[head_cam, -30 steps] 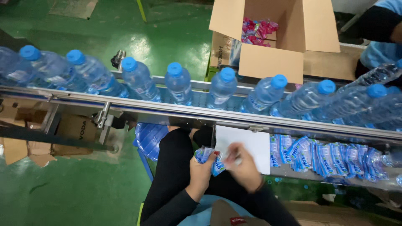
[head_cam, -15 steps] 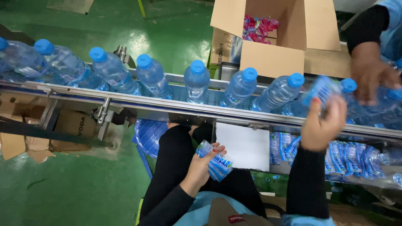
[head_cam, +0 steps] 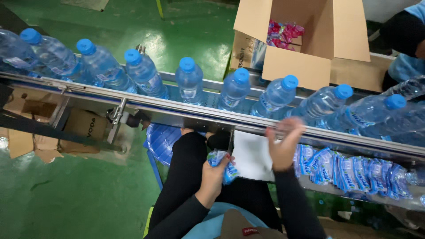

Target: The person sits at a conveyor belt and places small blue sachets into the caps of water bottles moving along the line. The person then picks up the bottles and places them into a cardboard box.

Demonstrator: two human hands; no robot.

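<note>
A green painted floor [head_cam: 186, 26] runs under a steel conveyor rail [head_cam: 199, 116], where the seated person works from the lap. The left hand [head_cam: 215, 173] is curled tight around a small stack of blue label sleeves [head_cam: 225, 164], kept low and close so the next sleeve is within reach. The right hand [head_cam: 283, 142] is raised at the rail with fingers loosely spread, pinching nothing that I can see. Beyond it, blue-capped water bottles [head_cam: 189, 79] stand in a row, and more sleeves [head_cam: 349, 170] lie heaped beneath. An open cardboard box [head_cam: 305, 42] waits behind.
</note>
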